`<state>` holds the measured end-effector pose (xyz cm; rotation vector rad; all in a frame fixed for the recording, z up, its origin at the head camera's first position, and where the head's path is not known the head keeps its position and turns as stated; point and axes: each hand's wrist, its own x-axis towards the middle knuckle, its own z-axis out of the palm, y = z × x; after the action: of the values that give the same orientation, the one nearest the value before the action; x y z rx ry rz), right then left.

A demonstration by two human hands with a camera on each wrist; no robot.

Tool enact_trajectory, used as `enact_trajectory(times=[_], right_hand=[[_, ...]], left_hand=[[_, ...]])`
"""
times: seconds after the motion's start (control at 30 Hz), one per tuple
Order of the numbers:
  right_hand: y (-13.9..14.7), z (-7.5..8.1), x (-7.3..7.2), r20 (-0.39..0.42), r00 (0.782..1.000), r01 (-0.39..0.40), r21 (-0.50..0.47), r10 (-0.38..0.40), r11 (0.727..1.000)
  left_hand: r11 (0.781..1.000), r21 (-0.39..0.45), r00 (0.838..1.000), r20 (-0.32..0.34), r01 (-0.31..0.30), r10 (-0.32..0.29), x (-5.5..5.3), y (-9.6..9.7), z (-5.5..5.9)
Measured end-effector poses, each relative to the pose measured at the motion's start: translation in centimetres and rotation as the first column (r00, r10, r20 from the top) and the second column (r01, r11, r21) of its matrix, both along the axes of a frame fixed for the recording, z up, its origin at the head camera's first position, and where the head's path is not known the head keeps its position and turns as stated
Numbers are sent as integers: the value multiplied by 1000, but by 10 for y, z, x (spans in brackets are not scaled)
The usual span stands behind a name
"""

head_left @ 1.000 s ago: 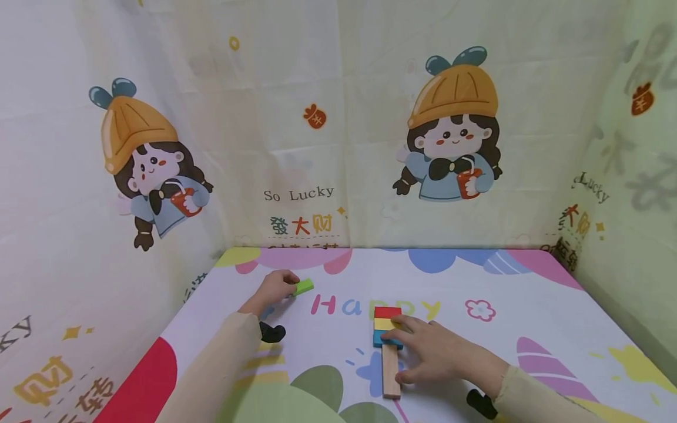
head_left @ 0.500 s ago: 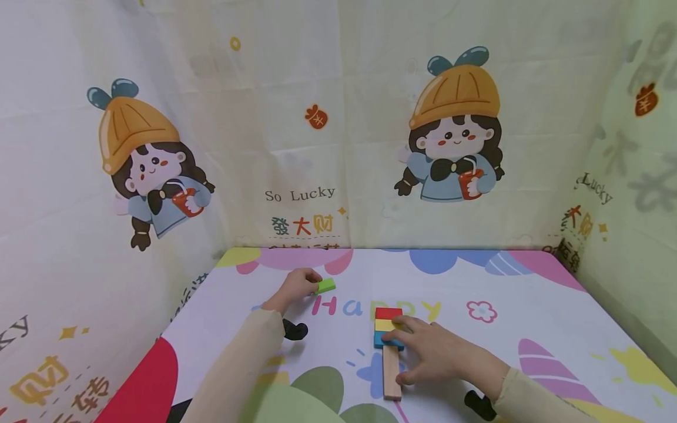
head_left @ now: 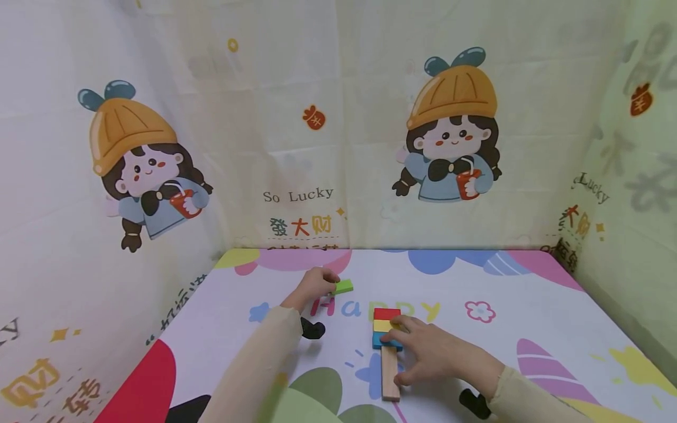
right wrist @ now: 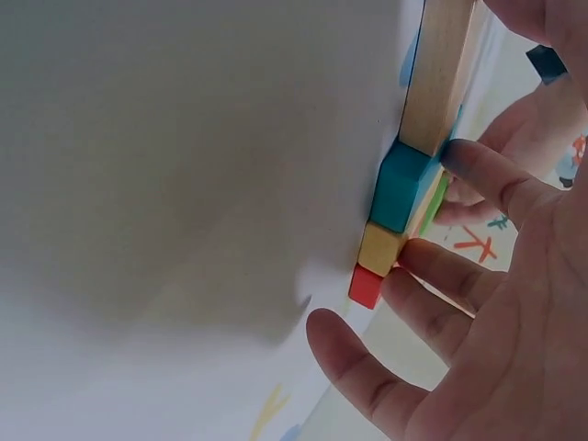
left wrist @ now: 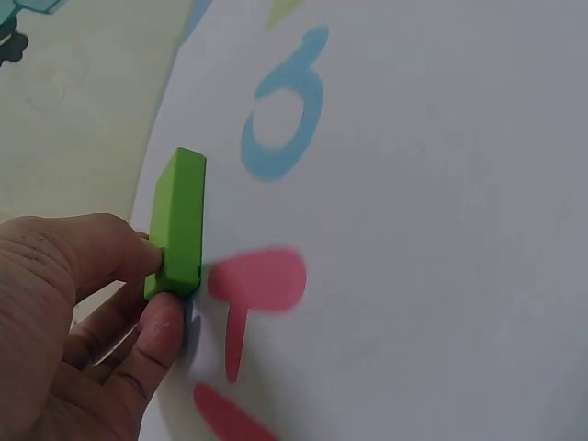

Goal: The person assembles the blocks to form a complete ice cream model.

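Note:
In the head view my left hand point(head_left: 317, 283) pinches one end of a small green block point(head_left: 345, 286) over the table's left half. The left wrist view shows thumb and fingertips gripping that green block point(left wrist: 184, 216). My right hand point(head_left: 441, 352), fingers spread, touches a row of blocks lying on the table. From far to near the row runs red block point(head_left: 387, 314), yellow block point(head_left: 382, 325), blue block point(head_left: 378, 339), then a long plain wooden block point(head_left: 389, 376) set lengthwise. In the right wrist view, fingertips rest along the blue block point(right wrist: 401, 188) and yellow block point(right wrist: 378, 248).
A white tablecloth point(head_left: 449, 288) printed with "Happy" and coloured shapes covers the table. Patterned fabric point(head_left: 365, 147) hangs behind it and on both sides. Black straps point(head_left: 474, 403) show at both wrists.
My left hand has moved to the right with the green block, closer to the row. The right hand and the row of blocks have stayed put.

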<state>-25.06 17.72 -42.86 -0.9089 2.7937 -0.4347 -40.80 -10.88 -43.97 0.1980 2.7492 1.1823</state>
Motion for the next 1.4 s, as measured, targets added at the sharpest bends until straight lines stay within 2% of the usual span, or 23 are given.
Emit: enact_trajectory(times=[0.27,0.47,0.67,0.97,1.27,1.4], right_hand=[[-5,5,0,-42,999,-24,30,26,999],[-5,7,1,-47,999,-26,32,28,999],[-5,6,2,-42,999,-23,28,24,999],[-3,2,1,-47,999,-12,38,14,999],[0,-2,0,-51,999,2,42,0,999],[0,-3,-1,-46,999,0,44,2,999]], left_hand=[[998,48,999,-2,41,-41,6,34,-1],[996,55,997,-7,74,-74,9,51,-3],[991,75,994,0,108,-108,15,61,-2],[982,40,982,7,187,-187,23,75,2],[972,34,972,13,235,-235,27,81,1],[971,38,971,26,238,-239,30,81,0]])
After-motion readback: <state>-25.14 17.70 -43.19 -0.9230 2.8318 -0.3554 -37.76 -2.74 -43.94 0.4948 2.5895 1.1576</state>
